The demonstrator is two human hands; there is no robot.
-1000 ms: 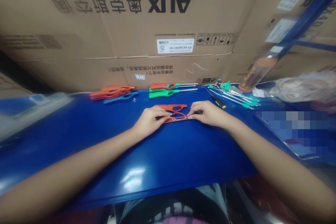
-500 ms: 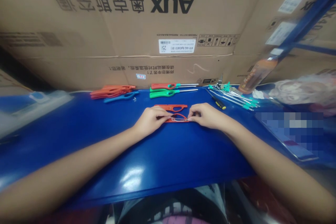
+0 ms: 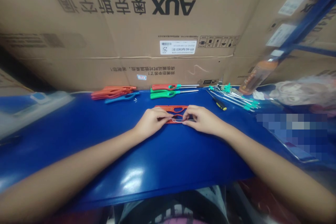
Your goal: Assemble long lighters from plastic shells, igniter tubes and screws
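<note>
An orange plastic lighter shell lies flat on the blue table, and a second orange shell half lies just behind it. My left hand pinches the left part of the nearer shell. My right hand is closed over its right part, fingertips pressing a thin piece I cannot make out into it. The two hands nearly touch over the shell.
At the back lie a stack of orange shells, a blue shell, two assembled long lighters, a screwdriver and several metal rods with green ends. Big cardboard boxes wall the far edge. A bottle leans at right.
My right hand has slid left along the orange shell toward my left hand. The left hand has stayed where it was.
</note>
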